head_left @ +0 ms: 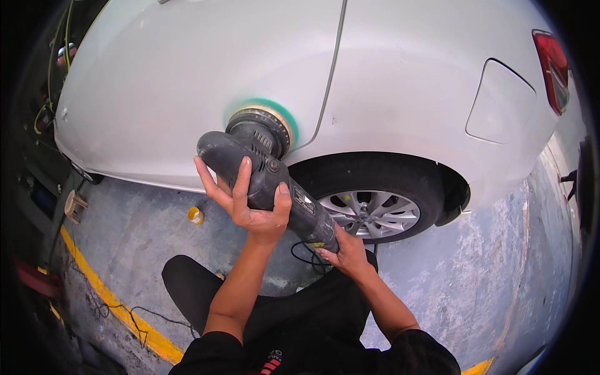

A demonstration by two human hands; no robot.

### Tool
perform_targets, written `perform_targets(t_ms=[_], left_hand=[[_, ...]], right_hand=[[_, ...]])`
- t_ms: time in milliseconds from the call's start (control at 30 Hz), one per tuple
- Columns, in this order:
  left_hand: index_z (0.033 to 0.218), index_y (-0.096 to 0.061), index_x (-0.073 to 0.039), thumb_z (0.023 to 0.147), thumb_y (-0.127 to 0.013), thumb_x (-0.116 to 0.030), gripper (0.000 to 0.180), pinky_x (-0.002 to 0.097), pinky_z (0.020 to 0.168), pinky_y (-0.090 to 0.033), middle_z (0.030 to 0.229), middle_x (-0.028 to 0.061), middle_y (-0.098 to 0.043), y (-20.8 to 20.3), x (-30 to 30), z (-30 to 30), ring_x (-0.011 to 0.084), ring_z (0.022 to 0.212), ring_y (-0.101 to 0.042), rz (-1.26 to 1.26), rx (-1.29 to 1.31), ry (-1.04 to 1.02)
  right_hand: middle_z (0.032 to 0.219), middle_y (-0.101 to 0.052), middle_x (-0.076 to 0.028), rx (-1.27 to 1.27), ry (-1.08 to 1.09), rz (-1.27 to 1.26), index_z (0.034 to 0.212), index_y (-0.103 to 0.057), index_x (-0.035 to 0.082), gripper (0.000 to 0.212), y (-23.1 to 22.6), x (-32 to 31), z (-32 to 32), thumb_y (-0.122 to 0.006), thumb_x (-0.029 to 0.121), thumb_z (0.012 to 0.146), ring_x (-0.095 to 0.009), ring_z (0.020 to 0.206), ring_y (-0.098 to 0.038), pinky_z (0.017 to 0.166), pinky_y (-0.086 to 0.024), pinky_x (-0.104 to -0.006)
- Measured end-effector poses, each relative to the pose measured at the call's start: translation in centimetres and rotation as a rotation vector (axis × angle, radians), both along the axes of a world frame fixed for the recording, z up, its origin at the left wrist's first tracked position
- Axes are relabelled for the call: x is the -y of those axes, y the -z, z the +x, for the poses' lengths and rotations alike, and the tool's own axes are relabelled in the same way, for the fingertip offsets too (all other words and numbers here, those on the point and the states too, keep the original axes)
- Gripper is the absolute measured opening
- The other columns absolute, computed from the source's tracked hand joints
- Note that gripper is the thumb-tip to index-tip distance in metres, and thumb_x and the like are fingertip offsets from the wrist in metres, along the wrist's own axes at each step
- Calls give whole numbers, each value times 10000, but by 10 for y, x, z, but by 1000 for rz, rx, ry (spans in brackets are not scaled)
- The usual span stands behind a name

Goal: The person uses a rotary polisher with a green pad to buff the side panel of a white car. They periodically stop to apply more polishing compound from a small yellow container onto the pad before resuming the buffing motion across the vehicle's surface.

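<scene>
A black, dust-marked car polisher [292, 199] is held at a slant in both hands. My left hand [253, 203] grips its front end near the loop handle, some fingers raised along the housing. My right hand [348, 252] wraps round the rear of the body. The round pad [261, 130], with a pale rim and a green edge, lies against the white car door [181, 81]. It sits just left of the seam in front of the rear wheel arch. What the pad's face touches is hidden.
Below the polisher's right side is the rear wheel [369, 200] with silver spokes. A yellow tub [195, 215] and a small wooden stool [75, 206] stand on the grey floor [450, 294]. Black cable [156, 314] trails across a yellow floor line [112, 300]. A fuel flap [501, 102] lies right.
</scene>
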State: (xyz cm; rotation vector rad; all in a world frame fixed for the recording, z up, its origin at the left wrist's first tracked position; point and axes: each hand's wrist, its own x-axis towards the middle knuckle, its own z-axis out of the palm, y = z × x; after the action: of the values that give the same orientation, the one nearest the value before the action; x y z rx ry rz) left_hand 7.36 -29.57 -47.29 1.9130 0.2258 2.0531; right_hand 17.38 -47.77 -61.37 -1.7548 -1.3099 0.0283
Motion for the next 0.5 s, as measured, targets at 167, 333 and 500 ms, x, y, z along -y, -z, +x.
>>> perform_targets(t_ms=[167,333,500], left_hand=[[1345,-675,-38,762,-749,-167,602,550,1139,-440,1670,318,-116,-32,17,13,535,1478,-356,160,-93,-18],[1309,-703,-57,755,-775,-190,575,593,1144,-428,1659,342,-116,-42,19,23,591,1497,-283,129,-76,36],[1331,-678,-36,802,-761,-218,566,623,1155,-406,1673,323,-102,-5,17,7,575,1513,-266,162,-151,-60]], right_hand=[[1059,-756,-186,-183,-31,79,1451,-515,49,783,15,8,5,-871,353,824,-392,929,-754,780,-602,-442],[1140,-733,-225,-120,-42,82,1492,-482,41,857,6,2,12,-878,382,812,-420,937,-743,774,-608,-468],[1030,-747,-210,-99,-30,72,1424,-524,16,796,39,0,-3,-872,396,817,-439,933,-735,792,-596,-462]])
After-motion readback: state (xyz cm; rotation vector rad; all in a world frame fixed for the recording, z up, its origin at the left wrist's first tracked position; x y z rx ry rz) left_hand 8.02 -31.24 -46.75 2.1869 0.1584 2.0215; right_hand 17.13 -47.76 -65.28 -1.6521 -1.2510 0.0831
